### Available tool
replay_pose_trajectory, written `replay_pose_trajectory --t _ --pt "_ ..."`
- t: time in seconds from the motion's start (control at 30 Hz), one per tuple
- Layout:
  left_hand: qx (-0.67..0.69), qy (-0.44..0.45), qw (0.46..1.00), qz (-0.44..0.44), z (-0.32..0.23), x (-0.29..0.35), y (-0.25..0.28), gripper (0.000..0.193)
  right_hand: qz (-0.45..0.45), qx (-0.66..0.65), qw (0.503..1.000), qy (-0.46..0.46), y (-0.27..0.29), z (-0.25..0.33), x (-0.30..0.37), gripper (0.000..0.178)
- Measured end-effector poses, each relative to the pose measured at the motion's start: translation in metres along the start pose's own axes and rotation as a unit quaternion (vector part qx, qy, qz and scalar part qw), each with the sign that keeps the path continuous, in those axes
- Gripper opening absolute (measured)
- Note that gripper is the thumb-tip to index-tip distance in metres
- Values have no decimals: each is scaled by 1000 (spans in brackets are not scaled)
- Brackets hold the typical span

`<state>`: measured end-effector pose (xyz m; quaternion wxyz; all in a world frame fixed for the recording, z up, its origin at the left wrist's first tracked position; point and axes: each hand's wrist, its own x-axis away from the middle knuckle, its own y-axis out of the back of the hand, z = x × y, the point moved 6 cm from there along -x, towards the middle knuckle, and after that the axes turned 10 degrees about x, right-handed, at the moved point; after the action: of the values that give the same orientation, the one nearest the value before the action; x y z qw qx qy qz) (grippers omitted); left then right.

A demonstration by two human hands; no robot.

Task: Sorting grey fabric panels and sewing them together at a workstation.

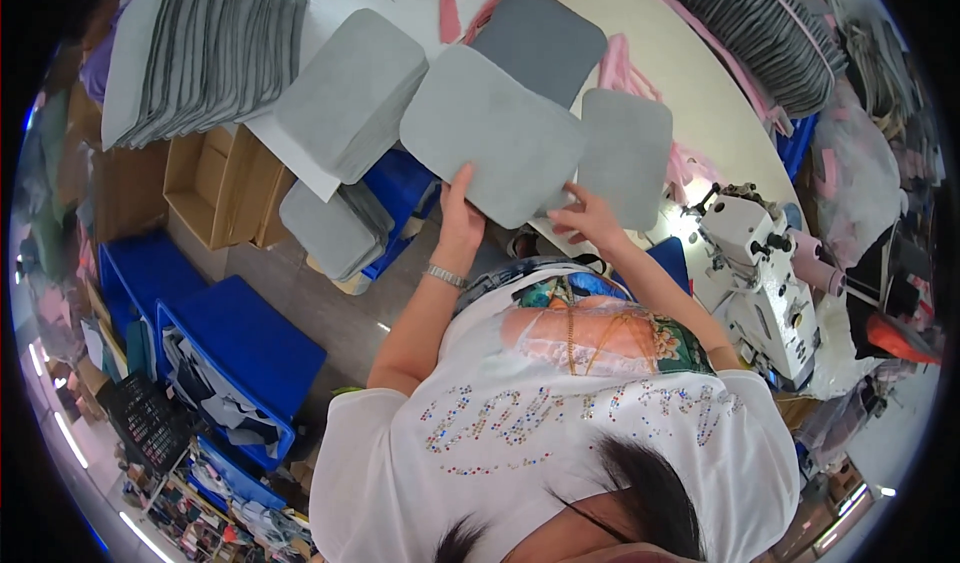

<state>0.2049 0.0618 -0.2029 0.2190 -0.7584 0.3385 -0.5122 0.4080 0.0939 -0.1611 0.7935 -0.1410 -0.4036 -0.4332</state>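
Note:
A grey, round-cornered fabric panel (495, 133) is held tilted over the near edge of the table. My left hand (461, 218) is closed on its near edge, thumb on the top face and the other fingers hidden beneath. Beside the panel's right near corner is my right hand (592, 219), its fingers apart; whether a fingertip touches the edge I cannot tell. Behind the held panel lies a darker grey panel (545, 43). Another light grey panel (628, 153) rests to the right, partly covered by the held one.
Stacked grey panels (350, 88) and a long row of them (205, 53) stand at the left. Pink strips (625, 68) lie on the white table (690, 73). A white sewing machine (760, 263) is at the right. Blue bins (240, 333) and a cardboard box (215, 188) sit lower left.

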Motion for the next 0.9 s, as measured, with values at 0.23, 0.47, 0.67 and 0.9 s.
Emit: replay_pose_trajectory --t 0.23,0.47,0.67,0.9 --pt "-61 20 998 -7 -26 -7 22 66 -194 134 929 284 63 45 -30 37" --pt "-133 8 990 -43 -40 -1 27 69 -102 85 980 147 41 76 -68 49" --pt "-284 -76 955 39 -69 31 -23 72 23 112 991 64 23 66 -50 62" --pt "-529 -220 793 207 -119 47 -128 76 115 -169 957 207 19 89 -19 73"
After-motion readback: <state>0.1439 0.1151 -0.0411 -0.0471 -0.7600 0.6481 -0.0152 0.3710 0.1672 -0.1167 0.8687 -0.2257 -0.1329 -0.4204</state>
